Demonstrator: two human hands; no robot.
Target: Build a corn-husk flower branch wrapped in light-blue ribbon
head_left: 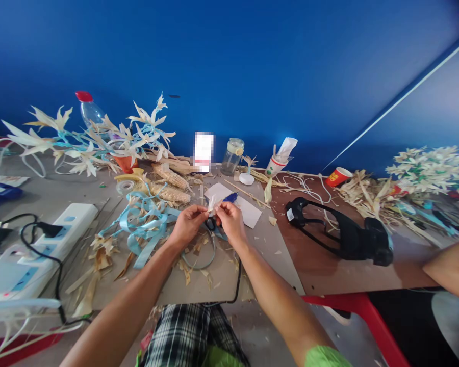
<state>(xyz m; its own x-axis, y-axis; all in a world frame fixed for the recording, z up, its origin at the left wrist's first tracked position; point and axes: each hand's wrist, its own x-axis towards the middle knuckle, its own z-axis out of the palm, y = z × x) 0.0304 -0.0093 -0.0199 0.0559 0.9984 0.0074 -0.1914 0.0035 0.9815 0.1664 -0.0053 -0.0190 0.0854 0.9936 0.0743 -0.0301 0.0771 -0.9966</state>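
Observation:
Between the fingertips of both hands is a small pale piece of corn husk (211,204). My left hand (188,223) pinches it from the left, and my right hand (231,222) pinches it from the right. Just beyond them lie a white sheet of paper (249,211) and a dark blue tool (230,197), partly covered by my right hand. Light blue ribbon (147,232) is tangled left of my left hand. Under my wrists, a grey-green loop (199,266) rests among husk scraps on the table (222,288).
Corn cobs (170,184) and a husk-flower arrangement (118,140) stand back left. A power strip (42,255) with cables lies at left. A glass jar (232,155) and paper cup (276,164) stand behind. At right are a black strapped device (340,229) and another person's arm (451,267).

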